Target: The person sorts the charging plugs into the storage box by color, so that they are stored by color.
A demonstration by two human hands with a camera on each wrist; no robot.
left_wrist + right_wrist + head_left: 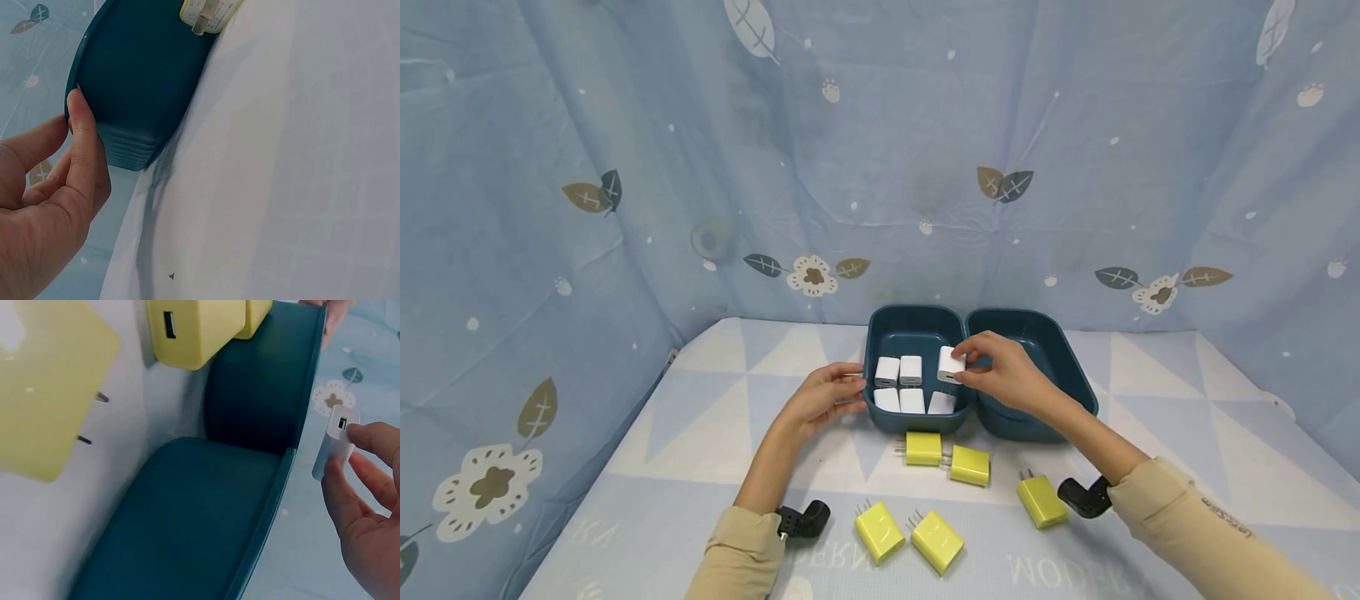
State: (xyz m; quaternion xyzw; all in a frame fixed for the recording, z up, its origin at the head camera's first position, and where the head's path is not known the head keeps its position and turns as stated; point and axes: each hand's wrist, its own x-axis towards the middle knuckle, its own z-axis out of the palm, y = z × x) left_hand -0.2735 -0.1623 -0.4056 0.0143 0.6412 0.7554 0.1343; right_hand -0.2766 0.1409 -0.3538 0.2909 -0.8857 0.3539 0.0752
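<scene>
My right hand pinches a white charger plug between thumb and fingers, over the right side of the left dark teal bin. In the right wrist view the held charger shows its USB port, above the rim. Several other white chargers sit in two rows in that bin. At the bin's left side, my left hand grips the rim with its fingertips; the left wrist view shows this hand on the bin's edge.
A second teal bin stands against the first on the right, partly hidden by my right arm. Several yellow chargers with metal prongs lie on the patterned cloth in front. A blue curtain hangs behind.
</scene>
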